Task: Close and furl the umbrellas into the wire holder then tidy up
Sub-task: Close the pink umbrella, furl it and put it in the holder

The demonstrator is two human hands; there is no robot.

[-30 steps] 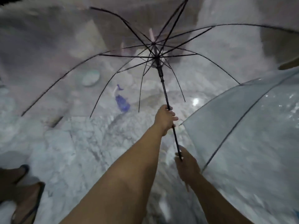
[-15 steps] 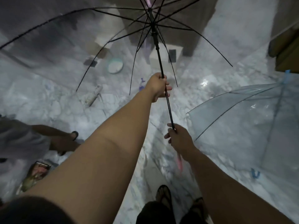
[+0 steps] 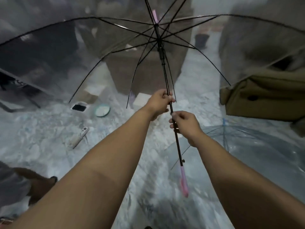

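I hold an open clear umbrella with black ribs, its black shaft tilted away from me and its canopy spread across the top of the view. My left hand is closed around the shaft. Just below it my right hand also grips the shaft. The pink curved handle hangs free under my right forearm. A second clear umbrella, with a blue tip, lies open on the marble floor at the right. No wire holder is visible.
On the floor to the left lie a white lint roller, a round pale green dish and a small black-and-white item. An olive cushion or sofa sits at the right. Another person's foot is at lower left.
My right hand has slid up the shaft from near the handle to just under my left hand, so the pink handle now hangs free. The view has swung upward, showing more canopy.
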